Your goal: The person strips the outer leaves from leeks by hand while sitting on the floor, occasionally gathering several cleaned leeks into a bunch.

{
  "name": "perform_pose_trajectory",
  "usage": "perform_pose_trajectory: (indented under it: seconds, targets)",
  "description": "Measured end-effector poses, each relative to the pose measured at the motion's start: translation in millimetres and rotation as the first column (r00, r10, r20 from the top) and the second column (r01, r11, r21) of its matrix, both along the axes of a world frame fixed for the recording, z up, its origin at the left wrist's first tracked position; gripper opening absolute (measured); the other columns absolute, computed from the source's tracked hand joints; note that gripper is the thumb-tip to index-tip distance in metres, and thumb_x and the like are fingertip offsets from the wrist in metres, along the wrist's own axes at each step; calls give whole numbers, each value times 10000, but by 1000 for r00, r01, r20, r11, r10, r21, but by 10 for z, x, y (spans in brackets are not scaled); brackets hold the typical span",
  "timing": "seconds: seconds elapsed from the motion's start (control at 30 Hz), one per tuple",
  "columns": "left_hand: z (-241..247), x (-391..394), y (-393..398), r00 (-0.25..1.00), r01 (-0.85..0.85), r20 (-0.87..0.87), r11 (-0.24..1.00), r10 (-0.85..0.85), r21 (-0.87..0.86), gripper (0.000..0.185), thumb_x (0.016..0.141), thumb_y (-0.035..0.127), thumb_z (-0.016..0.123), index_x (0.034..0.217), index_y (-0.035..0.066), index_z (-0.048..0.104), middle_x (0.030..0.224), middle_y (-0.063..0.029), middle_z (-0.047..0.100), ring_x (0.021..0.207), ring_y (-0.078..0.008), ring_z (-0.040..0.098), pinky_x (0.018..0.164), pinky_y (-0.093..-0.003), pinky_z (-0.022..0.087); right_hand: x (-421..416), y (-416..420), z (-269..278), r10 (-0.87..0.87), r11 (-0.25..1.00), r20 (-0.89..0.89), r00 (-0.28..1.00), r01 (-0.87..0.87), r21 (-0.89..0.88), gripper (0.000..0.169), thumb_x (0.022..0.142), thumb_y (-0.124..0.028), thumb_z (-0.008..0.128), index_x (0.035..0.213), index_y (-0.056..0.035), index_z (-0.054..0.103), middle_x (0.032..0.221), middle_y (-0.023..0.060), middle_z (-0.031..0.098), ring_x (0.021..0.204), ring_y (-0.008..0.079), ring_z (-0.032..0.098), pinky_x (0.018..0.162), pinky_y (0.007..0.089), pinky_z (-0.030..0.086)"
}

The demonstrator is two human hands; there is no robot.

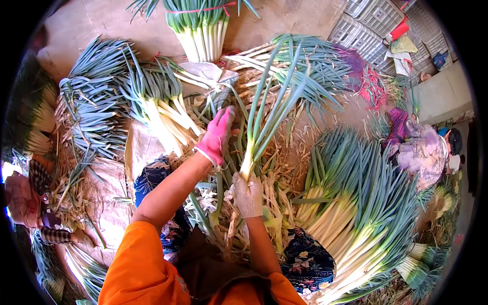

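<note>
My right hand (248, 195), in a pale knit glove, grips a large green onion (248, 158) around its white stalk, with its green leaves fanning upward and away. To the left, my left hand (218, 135) wears a pink-backed glove. Its fingers are stretched out, the palm is turned from view, and nothing shows in it. A small pile of trimmed green onions (166, 126) with white stalks lies just left of that hand. Peeled leaves and husks (228, 228) cover my lap and the ground between my knees.
Loose green onions (354, 225) lie in a big heap at right. A bundle (200, 38) tied with red ribbon stands ahead. More piles (95, 103) are at left. One person (419, 148) sits at right, another (24, 200) at left. Plastic crates (358, 38) stack at far right.
</note>
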State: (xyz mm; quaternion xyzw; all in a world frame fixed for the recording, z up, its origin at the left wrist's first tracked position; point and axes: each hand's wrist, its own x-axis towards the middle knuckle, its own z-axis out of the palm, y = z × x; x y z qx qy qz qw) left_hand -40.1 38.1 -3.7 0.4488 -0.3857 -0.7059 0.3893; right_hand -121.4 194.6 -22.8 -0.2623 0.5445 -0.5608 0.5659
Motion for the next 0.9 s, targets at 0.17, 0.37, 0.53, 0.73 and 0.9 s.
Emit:
perform_pose_trajectory:
  seconds: [0.17,0.37,0.53,0.73,0.9]
  targets:
    - [108,-154,262,947,243,241,965,-214,-100,438,821,152,666,1187,-35,515,979,-108,650,823,-183,618,784,-319,494,34,37,-225,-33,987,-497,867,-49,-151,213,911,-179,514,896,20,588,632,50,533,547,147,525,502,281,428]
    - [103,-88,237,919,289,-318,947,-234,138,185,832,101,618,965,-22,579,818,-102,615,683,-166,581,646,-295,497,12,58,-252,-60,998,101,993,57,29,292,937,-245,505,1020,31,551,744,63,564,577,140,521,521,274,440]
    - [227,-70,300,770,403,-591,901,-239,161,167,853,119,586,945,-17,553,818,-111,601,703,-182,565,652,-315,485,98,60,-252,-274,962,502,821,241,131,296,934,-289,482,999,-3,518,618,64,506,491,193,523,410,318,424]
    - [272,-72,326,675,464,-718,855,-171,232,285,842,134,576,1075,-11,500,816,-69,545,667,-149,514,596,-279,450,-56,610,-618,149,969,-66,987,-133,210,159,861,-106,495,961,9,541,605,40,520,578,169,561,483,295,439]
    - [240,-39,189,814,256,-575,937,-76,239,272,860,184,572,1056,3,521,747,-32,551,599,-103,507,490,-218,422,-188,1098,-775,457,882,-591,665,-426,202,385,939,-263,373,931,55,590,790,223,598,733,288,587,680,350,450]
